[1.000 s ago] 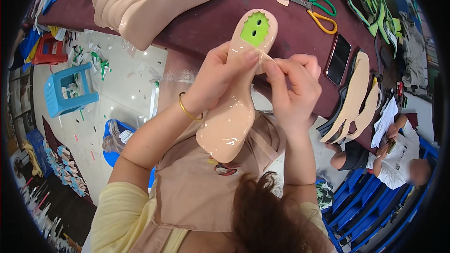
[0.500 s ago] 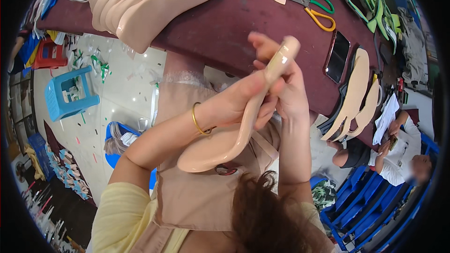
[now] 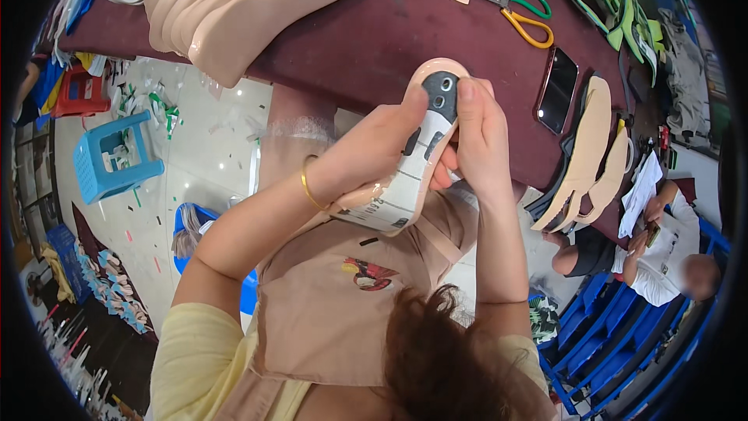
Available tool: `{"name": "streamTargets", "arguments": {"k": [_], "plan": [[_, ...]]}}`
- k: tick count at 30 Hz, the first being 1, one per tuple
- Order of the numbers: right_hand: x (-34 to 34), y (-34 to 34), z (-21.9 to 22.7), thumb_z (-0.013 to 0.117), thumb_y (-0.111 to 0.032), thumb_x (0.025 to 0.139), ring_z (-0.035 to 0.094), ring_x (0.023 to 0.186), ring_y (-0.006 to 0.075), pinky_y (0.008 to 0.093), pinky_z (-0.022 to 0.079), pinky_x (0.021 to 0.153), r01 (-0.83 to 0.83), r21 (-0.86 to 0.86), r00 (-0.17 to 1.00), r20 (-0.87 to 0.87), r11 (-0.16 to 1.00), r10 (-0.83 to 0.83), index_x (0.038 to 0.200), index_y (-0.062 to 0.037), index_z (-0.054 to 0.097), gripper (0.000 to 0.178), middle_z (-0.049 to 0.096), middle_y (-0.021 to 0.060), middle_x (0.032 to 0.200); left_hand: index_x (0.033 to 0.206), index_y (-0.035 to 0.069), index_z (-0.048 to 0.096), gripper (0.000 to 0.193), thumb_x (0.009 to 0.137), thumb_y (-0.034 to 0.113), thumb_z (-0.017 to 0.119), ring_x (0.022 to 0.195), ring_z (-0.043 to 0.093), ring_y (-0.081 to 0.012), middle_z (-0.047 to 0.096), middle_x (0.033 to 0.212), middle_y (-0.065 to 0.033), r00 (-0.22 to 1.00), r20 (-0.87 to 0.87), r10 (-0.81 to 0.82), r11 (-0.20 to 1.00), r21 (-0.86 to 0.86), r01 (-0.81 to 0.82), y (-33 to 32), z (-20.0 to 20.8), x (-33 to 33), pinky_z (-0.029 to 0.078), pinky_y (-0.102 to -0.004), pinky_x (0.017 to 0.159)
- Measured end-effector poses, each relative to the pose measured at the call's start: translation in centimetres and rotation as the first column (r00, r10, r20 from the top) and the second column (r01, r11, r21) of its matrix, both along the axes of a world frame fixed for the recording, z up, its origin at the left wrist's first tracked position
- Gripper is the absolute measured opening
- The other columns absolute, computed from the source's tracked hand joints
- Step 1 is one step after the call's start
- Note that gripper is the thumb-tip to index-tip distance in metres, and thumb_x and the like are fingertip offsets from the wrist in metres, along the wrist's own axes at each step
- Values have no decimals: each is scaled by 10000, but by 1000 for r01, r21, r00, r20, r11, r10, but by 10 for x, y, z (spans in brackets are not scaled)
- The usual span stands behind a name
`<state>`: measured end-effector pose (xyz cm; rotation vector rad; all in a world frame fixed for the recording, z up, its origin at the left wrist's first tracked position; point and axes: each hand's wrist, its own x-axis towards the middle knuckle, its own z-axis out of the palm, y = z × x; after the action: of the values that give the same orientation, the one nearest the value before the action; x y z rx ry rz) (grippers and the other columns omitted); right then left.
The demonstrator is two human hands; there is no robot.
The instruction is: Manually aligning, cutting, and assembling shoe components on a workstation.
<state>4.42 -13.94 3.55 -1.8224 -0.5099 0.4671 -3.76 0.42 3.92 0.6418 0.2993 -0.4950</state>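
Observation:
Over my lap I hold a shoe insole (image 3: 396, 193) with a glossy beige folded edge. Its underside faces up and shows a white lined middle and a dark grey heel end with two holes. My left hand (image 3: 372, 144) is closed round its left side, the thumb lying by the grey end. At the other edge, my right hand (image 3: 483, 136) grips the heel end with its thumb on the rim, its fingers partly behind. On the table's far left leans a row of similar glossy beige insoles (image 3: 241, 19), the front one with a green heel end.
The dark red table (image 3: 421, 23) bears scissors (image 3: 506, 12) with green and yellow handles, a phone (image 3: 559, 90) and flat beige strips (image 3: 584, 148). Green pieces (image 3: 615, 0) lie at the back right. A blue stool (image 3: 117, 156) stands left; a seated person (image 3: 662, 257) is at the right.
The insole has been turned over from its smooth beige side to its lined underside. Both hands have shifted their hold, now gripping opposite edges near the heel.

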Motion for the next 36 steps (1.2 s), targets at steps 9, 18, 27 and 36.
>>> {"name": "streamTargets", "arguments": {"k": [9, 18, 27, 36], "plan": [[6, 5, 10, 525, -303, 937, 463, 837, 183, 305, 413, 742, -267, -16, 963, -49, 963, 266, 1159, 13, 523, 386, 489, 60, 829, 1077, 22, 565, 704, 939, 624, 227, 662, 660, -160, 649, 769, -105, 998, -49, -27, 991, 130, 33, 7, 2, 9, 559, -275, 576], [71, -3, -3, 763, -144, 699, 471, 1086, 181, 319, 413, 910, -364, 171, 926, -45, 916, 376, 1310, -49, 313, 764, 459, 70, 1178, 977, -2, 611, 579, 926, 552, 451, 705, 620, -96, 643, 808, -78, 994, 102, -37, 864, 504, -20, 28, 23, 43, 505, -223, 624], [205, -42, -76, 568, -432, 886, 499, 1123, 339, 543, 336, 949, 350, -522, 388, 837, 777, 387, 1006, -22, 520, 430, 563, 155, 1157, 1355, -24, 370, 652, 912, 441, 481, 1314, 337, -332, 441, 1342, -181, 822, 320, -471, -511, 660, -550, -24, -74, 85, 252, -527, 1060], [74, -35, -41, 328, -519, 975, 561, 721, 216, 340, 471, 656, 430, 546, 899, -332, 719, -286, 908, -76, 469, 469, 568, 100, 821, 1330, -13, 412, 634, 896, 440, 501, 1304, 361, -322, 437, 1352, -180, 844, 295, -449, -551, 653, -521, -29, -69, 85, 271, -528, 1052]]}}
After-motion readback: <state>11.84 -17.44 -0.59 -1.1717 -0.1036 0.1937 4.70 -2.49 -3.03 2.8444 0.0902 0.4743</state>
